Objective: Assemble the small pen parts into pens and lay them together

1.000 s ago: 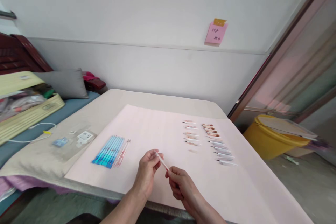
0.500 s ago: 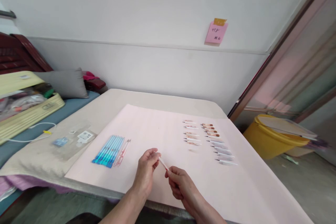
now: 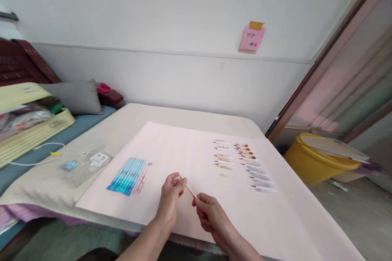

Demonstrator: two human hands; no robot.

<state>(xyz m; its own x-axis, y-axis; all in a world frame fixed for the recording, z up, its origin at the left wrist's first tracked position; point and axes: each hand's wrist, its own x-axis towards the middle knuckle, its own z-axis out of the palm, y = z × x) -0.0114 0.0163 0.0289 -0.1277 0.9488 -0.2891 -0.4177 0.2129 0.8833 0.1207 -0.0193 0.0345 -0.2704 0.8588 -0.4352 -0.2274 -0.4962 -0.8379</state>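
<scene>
Between my hands, above the pale sheet [image 3: 183, 147], is a slim white and red pen [image 3: 190, 190]. My left hand [image 3: 171, 193] pinches its upper end between thumb and fingers. The lower, reddish end sits in the closed fingers of my right hand [image 3: 210, 214]. Left of my hands lies a row of blue pens [image 3: 127, 175], side by side, with a few clear and red pen parts [image 3: 143, 178] next to them. Toward the right, refills and pen parts [image 3: 223, 155] form one column, with a longer column of brown and clear parts [image 3: 257, 173] beside it.
Clear plastic packaging [image 3: 88, 163] lies on the beige cover at left. Farther left are an open yellow box [image 3: 36, 130] and a grey cushion [image 3: 76, 96]. A pink note [image 3: 252, 37] is taped to the wall. A yellow bin [image 3: 318, 159] stands on the floor at right.
My left fingers have shifted very slightly at the pen's upper end. The right hand and the laid-out rows look the same.
</scene>
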